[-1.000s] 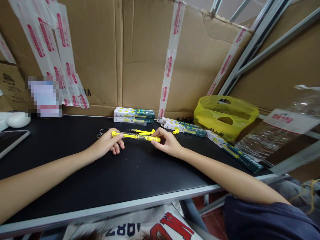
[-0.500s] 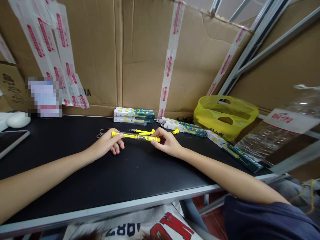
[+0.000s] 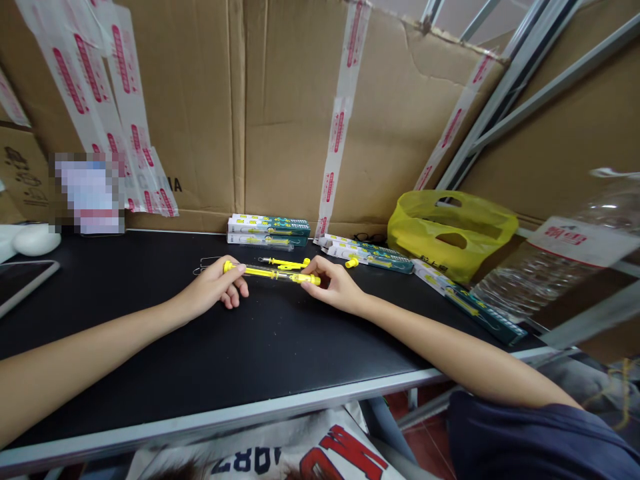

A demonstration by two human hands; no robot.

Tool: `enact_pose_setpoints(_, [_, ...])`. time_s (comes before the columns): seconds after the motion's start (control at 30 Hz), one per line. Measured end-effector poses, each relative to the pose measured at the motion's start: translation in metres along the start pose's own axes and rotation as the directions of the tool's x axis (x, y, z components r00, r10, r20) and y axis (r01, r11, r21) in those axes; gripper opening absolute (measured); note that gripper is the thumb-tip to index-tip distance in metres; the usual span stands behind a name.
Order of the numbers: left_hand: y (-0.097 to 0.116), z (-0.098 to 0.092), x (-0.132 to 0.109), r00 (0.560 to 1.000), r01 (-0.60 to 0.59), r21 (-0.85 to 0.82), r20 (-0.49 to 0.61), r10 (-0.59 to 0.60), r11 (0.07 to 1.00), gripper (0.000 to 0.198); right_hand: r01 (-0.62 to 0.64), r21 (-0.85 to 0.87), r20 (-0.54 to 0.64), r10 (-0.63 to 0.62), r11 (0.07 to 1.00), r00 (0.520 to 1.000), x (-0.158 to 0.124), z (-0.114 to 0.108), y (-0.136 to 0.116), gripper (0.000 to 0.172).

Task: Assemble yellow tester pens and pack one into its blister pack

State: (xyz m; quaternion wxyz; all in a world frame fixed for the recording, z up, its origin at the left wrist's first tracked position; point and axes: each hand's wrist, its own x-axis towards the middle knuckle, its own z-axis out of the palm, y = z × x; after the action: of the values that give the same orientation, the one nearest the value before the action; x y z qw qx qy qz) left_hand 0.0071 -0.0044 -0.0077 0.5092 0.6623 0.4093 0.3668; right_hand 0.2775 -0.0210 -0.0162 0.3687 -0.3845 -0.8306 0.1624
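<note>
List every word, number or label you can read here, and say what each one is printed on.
"NA": end of a word on the cardboard wall, the rest hidden under tape.
"2861", seen upside down: shirt at the bottom edge.
Red print on the tape strips: too blurred.
Green-and-white boxes: too small.
Plastic bottle label: red characters, unreadable.
Card at left: pixelated.

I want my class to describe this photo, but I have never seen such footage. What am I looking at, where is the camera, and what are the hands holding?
The camera sits on a person's head, looking down at their own bare arms over a black tabletop. The left hand and right hand each grip one end of a yellow-capped clear tube, held level just above the surface. Behind it lie a similar yellow piece, boxed ones and a yellow plastic bag, against cardboard.
</note>
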Motion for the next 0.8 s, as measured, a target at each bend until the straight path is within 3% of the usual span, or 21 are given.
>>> enact_pose_setpoints(0.8, [-0.0007, -0.0002, 0.0012, 1.000, -0.001, 0.006, -0.003, 0.001, 1.000, 0.033, 0.011, -0.001, 0.025, -0.011, 1.000, 1.000, 0.0001, 0.0002, 0.0008, 0.017])
